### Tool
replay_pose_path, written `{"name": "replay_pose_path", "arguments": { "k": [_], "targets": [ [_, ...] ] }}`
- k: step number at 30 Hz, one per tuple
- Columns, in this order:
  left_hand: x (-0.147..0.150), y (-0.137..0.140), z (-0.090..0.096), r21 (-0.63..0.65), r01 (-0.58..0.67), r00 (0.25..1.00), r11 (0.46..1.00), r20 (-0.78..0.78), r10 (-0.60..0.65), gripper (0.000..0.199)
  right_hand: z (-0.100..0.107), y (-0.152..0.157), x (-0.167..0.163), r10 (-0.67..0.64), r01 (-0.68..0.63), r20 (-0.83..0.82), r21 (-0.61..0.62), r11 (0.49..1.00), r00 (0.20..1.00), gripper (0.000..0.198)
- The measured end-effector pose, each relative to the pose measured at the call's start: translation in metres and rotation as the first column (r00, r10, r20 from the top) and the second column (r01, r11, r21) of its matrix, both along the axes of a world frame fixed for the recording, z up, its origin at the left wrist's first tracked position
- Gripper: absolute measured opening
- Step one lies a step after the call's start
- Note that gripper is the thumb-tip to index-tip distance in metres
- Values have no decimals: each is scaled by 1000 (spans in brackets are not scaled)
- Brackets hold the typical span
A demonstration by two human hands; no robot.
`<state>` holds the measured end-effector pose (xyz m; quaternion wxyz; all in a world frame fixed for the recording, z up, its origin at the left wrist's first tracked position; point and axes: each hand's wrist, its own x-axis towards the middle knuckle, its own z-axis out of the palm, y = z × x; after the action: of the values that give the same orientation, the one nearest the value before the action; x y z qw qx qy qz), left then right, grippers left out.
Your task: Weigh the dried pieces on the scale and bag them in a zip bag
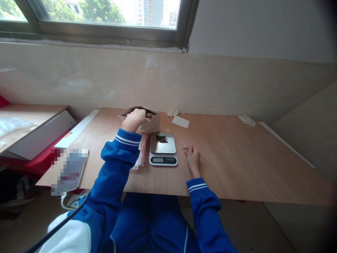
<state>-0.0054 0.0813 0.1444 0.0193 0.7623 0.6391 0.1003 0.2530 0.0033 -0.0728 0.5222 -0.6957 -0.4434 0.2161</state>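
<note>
My left hand (135,120) reaches into the mouth of a brown paper bag (154,124); its fingers are hidden inside. Some brownish pieces (150,115) show at the bag's opening. Just in front and to the right sits a white kitchen scale (163,160), its display lit but too small to read. A small dark, curved piece (161,138) lies on the scale's shiny plate. My right hand (192,157) rests on the table to the right of the scale, fingers loosely bent and slightly apart, with nothing in it. Clear plastic zip bags (143,149) lie left of the scale, partly behind my left sleeve.
On the wooden table (237,158) a white card (180,121) and crumpled tissue (173,113) lie toward the wall. More tissue (246,121) is at the far right. A phone (75,168) with a cable (63,203) lies at the left edge.
</note>
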Motion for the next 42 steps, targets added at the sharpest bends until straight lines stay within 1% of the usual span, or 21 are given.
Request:
{"name": "replay_pose_path", "arguments": {
  "k": [3,7,10,13,16,20,24,28,30,32,35,38,40,41,42],
  "targets": [
    [-1,1,1,-21,36,999,999,-17,-36,35,0,0,0,0,0,9,-8,1000,1000,69],
    [-3,1,3,-45,30,999,999,-33,-32,38,-3,2,1,5,-5,13,-6,1000,1000,69],
    [-5,2,2,-26,84,996,996,28,-83,39,-5,3,2,2,-1,11,-9,1000,1000,69],
    [-9,3,0,29,151,982,988,107,-153,37,-5,3,1,4,-4,17,-19,1000,1000,68],
    [-11,3,0,77,168,975,983,137,-177,31,-2,2,0,8,-8,26,-26,1000,1000,68],
    [-11,-1,4,144,200,963,969,152,-221,24,1,0,-1,8,-7,33,-32,999,999,68],
    [-11,-7,7,161,187,970,969,126,-208,14,3,-1,-1,16,-15,41,-40,999,999,67],
    [-16,-9,7,271,248,937,930,177,-301,8,2,-1,-1,14,-14,21,-33,999,1000,67],
    [-18,-8,7,345,238,922,908,214,-323,9,2,0,-1,18,-18,15,-32,999,1000,67],
    [-19,-5,5,418,202,906,886,264,-331,13,1,0,-1,21,-21,11,-30,999,1000,66],
    [-16,-2,2,528,130,853,839,372,-367,19,0,0,-1,25,-25,11,-24,999,1000,65],
    [-11,-5,0,632,53,768,773,470,-436,22,2,0,-1,23,-23,15,-19,1000,1000,65],
    [-5,-11,-2,683,-16,689,730,537,-487,22,4,-2,-2,18,-18,-3,-11,1000,1000,65],
    [-2,-15,-5,695,-55,633,717,580,-512,23,6,-3,-3,12,-12,-18,0,1000,1000,65],
    [3,-20,-9,687,-89,562,721,632,-533,23,8,-4,-4,1,-1,-33,17,1000,999,64]
  ]
}}
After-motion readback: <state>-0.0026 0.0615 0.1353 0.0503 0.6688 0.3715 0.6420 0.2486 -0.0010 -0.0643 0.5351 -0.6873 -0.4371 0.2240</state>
